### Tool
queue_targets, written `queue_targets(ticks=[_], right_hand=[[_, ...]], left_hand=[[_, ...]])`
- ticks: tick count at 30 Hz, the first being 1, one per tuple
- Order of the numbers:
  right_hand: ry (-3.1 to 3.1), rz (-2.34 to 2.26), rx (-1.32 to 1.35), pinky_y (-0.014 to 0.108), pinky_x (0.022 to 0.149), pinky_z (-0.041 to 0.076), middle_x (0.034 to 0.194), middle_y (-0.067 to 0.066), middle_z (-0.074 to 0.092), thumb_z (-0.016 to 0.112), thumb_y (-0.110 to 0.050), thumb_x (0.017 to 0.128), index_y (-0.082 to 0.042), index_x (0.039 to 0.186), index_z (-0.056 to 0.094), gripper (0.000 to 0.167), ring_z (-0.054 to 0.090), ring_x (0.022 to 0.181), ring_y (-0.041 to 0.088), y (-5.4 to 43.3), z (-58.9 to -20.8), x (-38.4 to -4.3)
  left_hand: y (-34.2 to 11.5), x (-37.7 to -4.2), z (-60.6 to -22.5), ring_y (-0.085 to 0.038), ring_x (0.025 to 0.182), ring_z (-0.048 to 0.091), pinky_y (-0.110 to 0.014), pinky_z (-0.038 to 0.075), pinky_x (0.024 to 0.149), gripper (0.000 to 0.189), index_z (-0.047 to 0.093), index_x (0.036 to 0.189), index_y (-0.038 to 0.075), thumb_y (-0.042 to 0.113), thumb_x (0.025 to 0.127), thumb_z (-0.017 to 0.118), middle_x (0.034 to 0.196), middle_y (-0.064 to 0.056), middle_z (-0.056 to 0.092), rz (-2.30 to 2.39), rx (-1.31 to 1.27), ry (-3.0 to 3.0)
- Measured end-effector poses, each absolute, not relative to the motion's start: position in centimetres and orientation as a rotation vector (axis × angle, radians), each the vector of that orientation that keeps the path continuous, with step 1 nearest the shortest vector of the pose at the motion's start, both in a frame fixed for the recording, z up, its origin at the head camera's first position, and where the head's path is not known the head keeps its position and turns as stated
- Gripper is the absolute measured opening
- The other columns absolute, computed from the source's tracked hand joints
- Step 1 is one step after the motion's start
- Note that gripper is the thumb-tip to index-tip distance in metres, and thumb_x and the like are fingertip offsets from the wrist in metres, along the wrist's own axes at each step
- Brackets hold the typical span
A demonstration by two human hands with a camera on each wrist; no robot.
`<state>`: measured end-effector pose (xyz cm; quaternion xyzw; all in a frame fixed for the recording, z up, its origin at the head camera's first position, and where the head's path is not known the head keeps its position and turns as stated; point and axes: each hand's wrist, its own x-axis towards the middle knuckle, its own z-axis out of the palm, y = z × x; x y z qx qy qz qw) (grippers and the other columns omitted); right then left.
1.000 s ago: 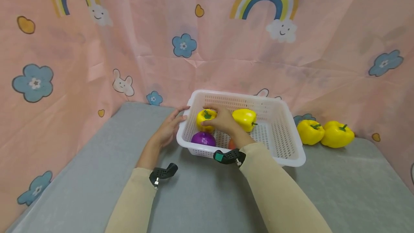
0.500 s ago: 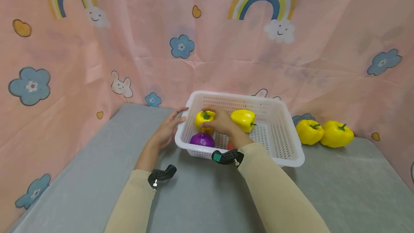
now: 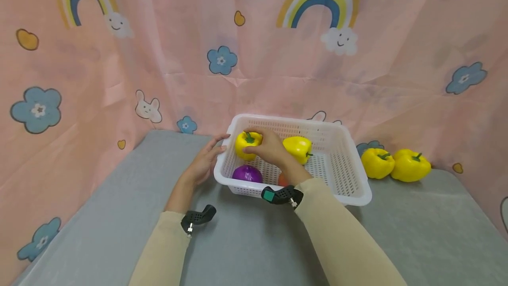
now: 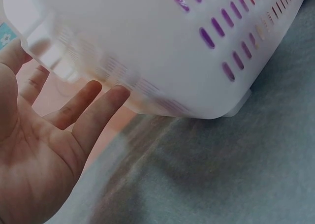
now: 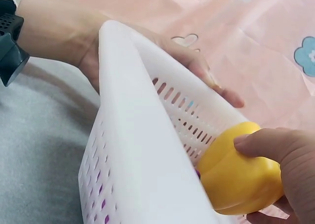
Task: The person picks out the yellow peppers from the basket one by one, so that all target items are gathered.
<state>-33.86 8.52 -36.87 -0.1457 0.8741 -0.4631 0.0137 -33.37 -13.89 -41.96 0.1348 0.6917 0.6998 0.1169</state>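
Pepper [image 3: 243, 148], yellow with a green stem, is sitting stem-up inside the left end of the white basket [image 3: 356, 158], and the right hand [image 3: 271, 148] is pinching it, its thumb and fingers clamping opposite sides. Whether the pepper's base is touching the basket's floor, I cannot tell. At the outside of that same end, the left hand [image 3: 202, 162] is resting, its fingers spreading apart, with fingertips reaching the end wall and rim. Just in front of the gripped fruit, a purple onion [image 3: 247, 174] is lying in the near left corner. Another pepper [image 3: 297, 149] is lying on its side beyond the right wrist, its stem pointing right, and a red item [image 3: 283, 180] is showing partly, mostly hidden by that wrist. Right of the basket, a third pepper [image 3: 378, 163] and a fourth pepper [image 3: 410, 166] are sitting side by side on the grey table [image 3: 226, 242], while a pink cloth [image 3: 178, 39] is hanging behind.
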Motion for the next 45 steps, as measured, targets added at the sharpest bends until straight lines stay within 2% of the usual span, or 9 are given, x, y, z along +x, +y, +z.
queue_targets(ticks=[13,19,26,34,40,45], right_hand=[[2.762,-1.472,-0.588,0.042,0.103,0.056,0.143,0.007,0.059,0.078,-0.019,0.086,-0.017,0.142,0.057,0.06,0.062,0.119,0.028,8.2,-35.4,-32.9],[2.775,-1.476,-0.595,0.038,0.098,0.058,0.138,0.005,0.061,0.078,-0.023,0.086,-0.02,0.141,0.057,0.059,0.063,0.116,0.027,8.7,-33.7,-31.9],[2.776,-1.575,-0.574,0.041,0.095,0.06,0.141,0.007,0.057,0.078,-0.022,0.087,-0.02,0.139,0.058,0.056,0.063,0.115,0.03,10.4,-31.6,-30.6],[2.821,-1.618,-0.617,0.041,0.099,0.058,0.139,0.008,0.058,0.078,-0.024,0.088,-0.019,0.141,0.057,0.057,0.064,0.119,0.029,13.2,-30.4,-28.5],[2.868,-1.697,-0.682,0.036,0.1,0.057,0.137,0.007,0.061,0.076,-0.024,0.09,-0.019,0.142,0.057,0.056,0.064,0.121,0.025,15.7,-29.7,-26.5],[2.939,-1.762,-0.755,0.021,0.099,0.054,0.139,0.006,0.062,0.074,-0.018,0.091,-0.016,0.142,0.058,0.054,0.064,0.12,0.018,17.9,-29.3,-24.8]], left_hand=[[-13.7,-33.3,-41.9,-0.044,0.137,0.049,-0.053,0.05,0.107,0.048,0.033,0.155,0.023,0.025,0.107,0.042,0.161,-0.013,0.034,2.046,0.385,2.025],[-13.8,-33.2,-41.8,-0.045,0.138,0.048,-0.055,0.048,0.108,0.049,0.033,0.154,0.024,0.026,0.107,0.044,0.162,-0.012,0.032,2.044,0.369,2.033],[-13.8,-33.4,-42.0,-0.043,0.133,0.051,-0.054,0.05,0.107,0.048,0.033,0.154,0.021,0.024,0.107,0.043,0.16,-0.014,0.032,2.06,0.4,2.011],[-13.7,-33.4,-42.0,-0.038,0.13,0.053,-0.036,0.058,0.092,0.048,0.033,0.154,0.02,0.023,0.107,0.042,0.156,-0.015,0.035,2.08,0.384,1.995],[-13.7,-33.4,-42.0,-0.042,0.136,0.05,-0.038,0.058,0.095,0.047,0.034,0.154,0.021,0.024,0.107,0.042,0.158,-0.014,0.034,2.079,0.38,2.006],[-13.6,-33.4,-42.0,-0.041,0.136,0.049,-0.037,0.057,0.095,0.047,0.033,0.153,0.02,0.023,0.107,0.042,0.158,-0.014,0.034,2.088,0.382,1.992]])
